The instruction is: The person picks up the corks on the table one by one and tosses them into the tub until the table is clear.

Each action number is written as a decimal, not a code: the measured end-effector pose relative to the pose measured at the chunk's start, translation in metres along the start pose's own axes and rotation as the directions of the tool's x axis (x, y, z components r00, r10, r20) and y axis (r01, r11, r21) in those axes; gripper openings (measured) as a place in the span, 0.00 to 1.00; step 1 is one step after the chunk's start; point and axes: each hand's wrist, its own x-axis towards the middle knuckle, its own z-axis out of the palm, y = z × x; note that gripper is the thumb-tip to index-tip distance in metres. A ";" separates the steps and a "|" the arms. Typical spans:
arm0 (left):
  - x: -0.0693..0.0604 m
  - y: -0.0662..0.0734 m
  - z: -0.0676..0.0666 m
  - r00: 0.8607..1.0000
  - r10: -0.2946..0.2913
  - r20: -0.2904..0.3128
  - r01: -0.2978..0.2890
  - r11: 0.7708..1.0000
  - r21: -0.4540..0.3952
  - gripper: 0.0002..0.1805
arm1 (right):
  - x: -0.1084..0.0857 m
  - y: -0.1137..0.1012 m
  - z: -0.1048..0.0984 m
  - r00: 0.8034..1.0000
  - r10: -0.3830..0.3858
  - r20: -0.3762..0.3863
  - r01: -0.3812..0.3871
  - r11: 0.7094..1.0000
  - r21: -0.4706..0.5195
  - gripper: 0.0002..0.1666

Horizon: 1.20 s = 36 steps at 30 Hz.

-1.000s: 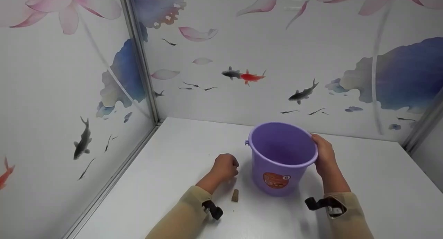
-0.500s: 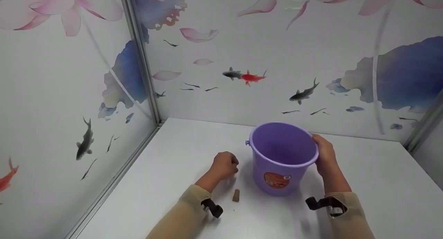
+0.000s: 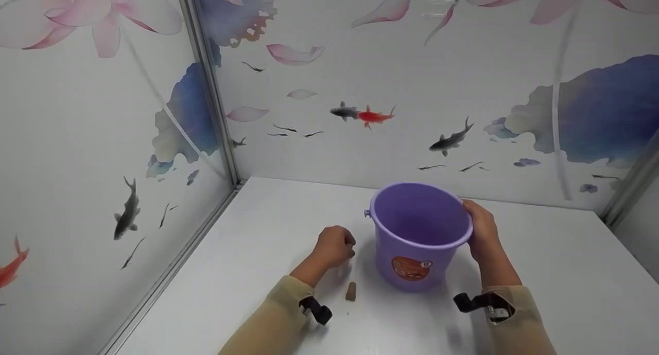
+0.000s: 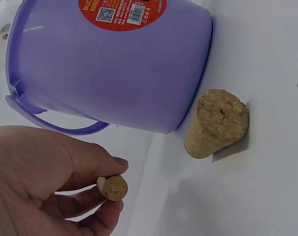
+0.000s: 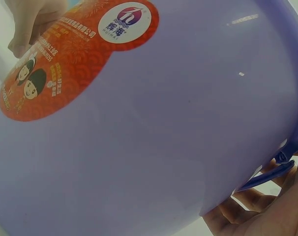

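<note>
A purple bucket (image 3: 422,257) stands upright on the white table, its inside bare where it shows. My right hand (image 3: 483,231) holds its right side just under the rim. In the right wrist view, the fingers (image 5: 252,199) lie against the bucket wall behind the lowered handle (image 5: 269,176). To the left of the bucket, my left hand (image 3: 333,247) pinches a small cork (image 4: 114,188) between thumb and fingertips, apart from the bucket. A larger tapered cork (image 4: 215,123) is on the table near the bucket's base, close to my left wrist.
White panels (image 3: 319,154) printed with fish and lotus wall in the table (image 3: 288,206) at the back and left. A metal corner post (image 3: 208,82) joins them. A tiny dark speck (image 3: 348,313) lies in front of the larger cork.
Both hands, the bucket and the larger cork keep their places. The head view shifts only very slightly.
</note>
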 end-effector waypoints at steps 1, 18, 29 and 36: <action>0.000 0.000 0.000 1.000 -0.005 0.003 0.005 1.000 -0.008 0.10 | 0.000 0.000 0.000 1.000 -0.001 -0.002 0.001 1.000 -0.001 0.22; 0.010 0.016 -0.011 0.999 -0.047 -0.007 0.046 0.998 -0.044 0.10 | 0.002 -0.005 -0.002 1.000 -0.003 -0.008 0.003 0.999 0.035 0.21; 0.005 0.010 -0.016 0.999 0.011 -0.032 -0.011 1.000 -0.012 0.10 | 0.003 0.005 0.007 1.000 0.018 0.011 -0.018 1.000 -0.009 0.24; 0.010 0.019 -0.027 0.998 0.034 -0.044 -0.034 0.999 0.014 0.10 | 0.004 0.001 0.003 1.000 0.018 0.004 -0.018 1.000 0.008 0.25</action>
